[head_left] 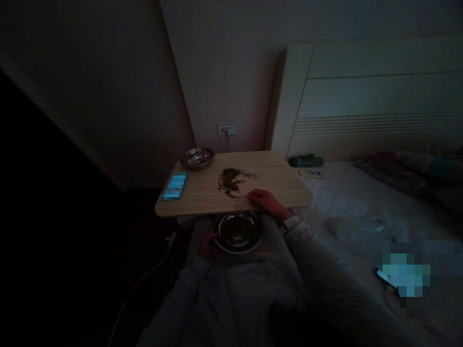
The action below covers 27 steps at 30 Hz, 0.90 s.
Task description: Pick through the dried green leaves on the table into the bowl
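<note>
Small dark grains (229, 179), perhaps beans or seeds, lie scattered on the wooden table board (195, 197). At the board's near edge, my right hand (264, 200) is closed on a thin pale flat piece (244, 203), just below the grains. A metal bowl (256, 245) rests in my lap under that edge, with more small grains in its bottom. My left hand (209, 246) grips the bowl's left rim; its fingers are partly hidden in the dim light.
Another metal bowl (198, 164) stands at the board's far left corner, beyond a blurred bright screen (174, 186). On the bed to the right are a green bottle-like object (306, 160), a small pale packet (310, 173) and a phone (387, 279). A cable (139, 286) trails at the left.
</note>
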Each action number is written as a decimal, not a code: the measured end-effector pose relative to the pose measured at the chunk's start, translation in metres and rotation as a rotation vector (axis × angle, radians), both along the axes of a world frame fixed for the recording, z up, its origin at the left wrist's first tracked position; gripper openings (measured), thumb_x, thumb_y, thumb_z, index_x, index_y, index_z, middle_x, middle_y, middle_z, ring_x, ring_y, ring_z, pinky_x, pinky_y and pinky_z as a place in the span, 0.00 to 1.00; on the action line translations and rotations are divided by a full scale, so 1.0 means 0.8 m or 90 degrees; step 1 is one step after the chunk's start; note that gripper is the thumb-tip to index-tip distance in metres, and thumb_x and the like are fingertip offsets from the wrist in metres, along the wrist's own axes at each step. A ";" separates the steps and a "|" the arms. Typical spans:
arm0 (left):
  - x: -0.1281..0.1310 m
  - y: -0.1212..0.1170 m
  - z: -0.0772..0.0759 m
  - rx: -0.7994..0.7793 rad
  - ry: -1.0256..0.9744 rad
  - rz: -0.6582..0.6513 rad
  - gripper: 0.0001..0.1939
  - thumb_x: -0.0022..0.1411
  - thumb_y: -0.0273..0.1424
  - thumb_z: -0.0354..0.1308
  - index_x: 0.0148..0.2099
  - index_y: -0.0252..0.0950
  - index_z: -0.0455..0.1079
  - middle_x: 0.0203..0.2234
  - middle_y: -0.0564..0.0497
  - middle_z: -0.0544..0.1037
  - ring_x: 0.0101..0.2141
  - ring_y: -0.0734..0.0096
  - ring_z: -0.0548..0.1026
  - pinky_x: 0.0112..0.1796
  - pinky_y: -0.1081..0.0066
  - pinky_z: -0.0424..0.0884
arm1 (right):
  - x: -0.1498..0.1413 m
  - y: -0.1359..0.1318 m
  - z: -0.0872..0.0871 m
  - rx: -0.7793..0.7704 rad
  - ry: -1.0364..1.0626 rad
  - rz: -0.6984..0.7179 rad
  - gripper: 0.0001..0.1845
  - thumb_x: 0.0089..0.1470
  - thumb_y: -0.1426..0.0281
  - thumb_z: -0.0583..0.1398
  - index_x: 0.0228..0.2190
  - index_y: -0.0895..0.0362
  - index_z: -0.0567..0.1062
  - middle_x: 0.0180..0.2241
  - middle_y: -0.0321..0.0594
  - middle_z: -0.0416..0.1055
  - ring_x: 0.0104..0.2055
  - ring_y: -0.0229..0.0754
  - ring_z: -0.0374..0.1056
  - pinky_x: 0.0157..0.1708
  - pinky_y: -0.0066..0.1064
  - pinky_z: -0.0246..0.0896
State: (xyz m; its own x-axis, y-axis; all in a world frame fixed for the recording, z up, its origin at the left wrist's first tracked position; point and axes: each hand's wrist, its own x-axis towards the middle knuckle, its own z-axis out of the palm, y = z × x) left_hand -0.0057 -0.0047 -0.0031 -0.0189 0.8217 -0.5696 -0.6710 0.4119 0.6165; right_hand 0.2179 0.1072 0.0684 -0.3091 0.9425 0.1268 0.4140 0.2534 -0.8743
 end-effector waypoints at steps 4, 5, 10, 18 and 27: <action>0.000 0.000 0.003 -0.005 -0.010 -0.004 0.04 0.44 0.23 0.58 0.26 0.35 0.71 0.19 0.51 0.78 0.35 0.56 0.78 0.37 0.61 0.73 | -0.004 0.009 0.000 -0.035 0.066 0.018 0.13 0.44 0.61 0.58 0.27 0.58 0.75 0.24 0.35 0.71 0.27 0.37 0.63 0.31 0.28 0.57; 0.001 0.000 0.003 -0.004 -0.015 -0.004 0.04 0.44 0.23 0.57 0.26 0.35 0.71 0.20 0.51 0.78 0.36 0.56 0.78 0.37 0.61 0.73 | -0.007 0.015 0.002 -0.032 0.080 -0.006 0.13 0.44 0.61 0.58 0.27 0.58 0.74 0.23 0.35 0.71 0.27 0.37 0.62 0.31 0.28 0.57; 0.001 0.001 0.004 0.008 -0.030 0.013 0.06 0.44 0.22 0.57 0.27 0.36 0.71 0.23 0.50 0.79 0.37 0.56 0.78 0.39 0.60 0.72 | -0.034 0.037 0.008 0.004 0.046 -0.162 0.10 0.48 0.65 0.55 0.24 0.57 0.72 0.23 0.37 0.70 0.28 0.38 0.64 0.33 0.30 0.58; 0.000 0.002 0.002 -0.002 -0.032 0.047 0.06 0.47 0.22 0.56 0.28 0.35 0.72 0.23 0.52 0.79 0.25 0.67 0.76 0.34 0.66 0.73 | -0.060 0.027 0.001 0.063 -0.061 -0.192 0.10 0.51 0.66 0.55 0.31 0.56 0.76 0.29 0.40 0.73 0.32 0.42 0.66 0.36 0.33 0.60; -0.001 0.002 0.004 0.009 -0.024 0.042 0.06 0.45 0.22 0.57 0.28 0.37 0.72 0.24 0.51 0.80 0.37 0.58 0.77 0.39 0.62 0.73 | -0.053 0.028 -0.004 0.091 -0.050 -0.151 0.08 0.51 0.68 0.56 0.28 0.55 0.76 0.26 0.37 0.73 0.30 0.41 0.66 0.36 0.32 0.61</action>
State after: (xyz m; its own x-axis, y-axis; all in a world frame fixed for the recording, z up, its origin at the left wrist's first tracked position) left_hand -0.0065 -0.0035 0.0002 -0.0517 0.8274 -0.5592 -0.7195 0.3575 0.5955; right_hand 0.1753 0.1299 0.0648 -0.0963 0.9638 0.2484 0.5409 0.2602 -0.7998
